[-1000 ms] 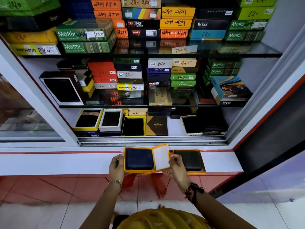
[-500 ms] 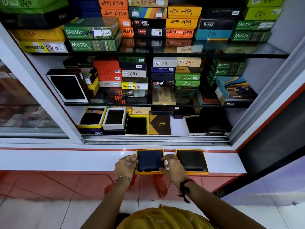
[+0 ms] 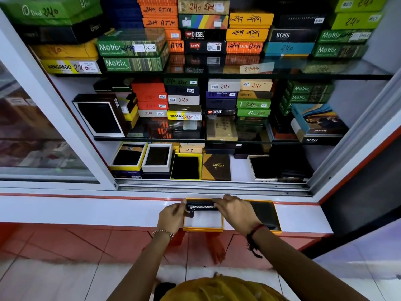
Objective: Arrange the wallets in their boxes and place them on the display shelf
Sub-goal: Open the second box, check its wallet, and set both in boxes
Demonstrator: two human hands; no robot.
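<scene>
A person stands at a white ledge in front of an open display cabinet. Both hands hold a dark zippered wallet tilted up on its edge over an orange box with a white lining. The box sits at the ledge's front edge, near the middle. The left hand pinches the wallet's left end by the zip pull; the right hand is curled over its right end. Just to the right, touching the first box, a second orange box holds a black wallet lying flat. Behind, 3 shelves are packed with stacked wallet boxes; the bottom shelf carries several open boxes along its front edge.
</scene>
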